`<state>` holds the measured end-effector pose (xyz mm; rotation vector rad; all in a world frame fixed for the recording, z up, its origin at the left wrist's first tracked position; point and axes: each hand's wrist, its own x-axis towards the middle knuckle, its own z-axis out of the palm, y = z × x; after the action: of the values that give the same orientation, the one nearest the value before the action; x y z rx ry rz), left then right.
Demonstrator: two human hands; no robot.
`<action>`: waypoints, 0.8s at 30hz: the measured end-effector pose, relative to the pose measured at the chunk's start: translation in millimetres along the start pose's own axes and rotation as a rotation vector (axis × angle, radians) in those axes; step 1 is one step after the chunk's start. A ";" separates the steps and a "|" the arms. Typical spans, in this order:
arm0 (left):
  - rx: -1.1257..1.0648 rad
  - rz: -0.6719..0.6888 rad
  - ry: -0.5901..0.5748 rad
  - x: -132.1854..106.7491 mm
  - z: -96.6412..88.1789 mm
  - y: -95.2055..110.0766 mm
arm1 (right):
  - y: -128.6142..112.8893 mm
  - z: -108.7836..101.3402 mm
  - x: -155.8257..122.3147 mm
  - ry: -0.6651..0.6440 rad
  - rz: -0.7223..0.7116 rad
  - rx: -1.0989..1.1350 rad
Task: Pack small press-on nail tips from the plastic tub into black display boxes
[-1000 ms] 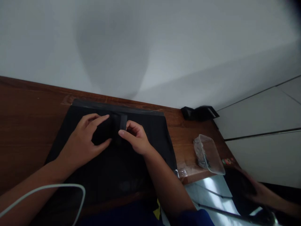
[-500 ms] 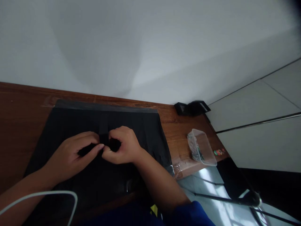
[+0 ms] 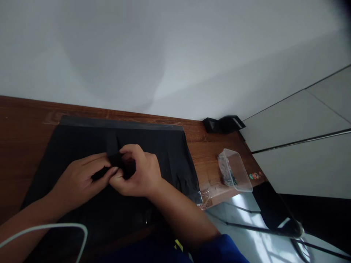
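A black mat (image 3: 164,146) covers the middle of a brown wooden table (image 3: 24,120). On it lies a small black strap-like object (image 3: 113,153), dark against the mat and hard to make out. My left hand (image 3: 79,180) and my right hand (image 3: 138,171) meet over it near the mat's centre. Both hands are curled, thumb and fingers pinched on the black object. My right forearm, with a blue sleeve at the elbow, reaches in from the lower right.
A clear plastic box (image 3: 236,171) with small parts stands near the table's right edge. A black holder (image 3: 223,125) sits at the back right corner against the white wall. A white cable (image 3: 49,233) loops at the lower left. Crumpled clear plastic (image 3: 205,197) lies by the mat's corner.
Both hands came toward me and closed together on the black object. The view shifted right and down. Another person's hand at the lower right is out of view now.
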<state>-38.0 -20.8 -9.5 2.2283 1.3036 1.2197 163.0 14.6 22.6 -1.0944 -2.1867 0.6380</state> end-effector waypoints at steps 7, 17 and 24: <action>0.049 0.062 0.066 14.3 -4.2 12.5 | -1.2 -6.7 1.8 -0.082 0.085 0.151; 0.129 0.103 0.064 18.0 -5.9 13.9 | 7.4 -9.6 10.9 -0.196 0.091 0.296; 0.135 0.137 0.011 9.1 -3.7 4.5 | 4.7 -16.5 13.2 -0.267 0.029 0.198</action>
<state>-36.2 -16.4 0.2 2.4456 1.2912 1.2254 170.7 30.5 35.2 -0.9852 -2.2712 1.0422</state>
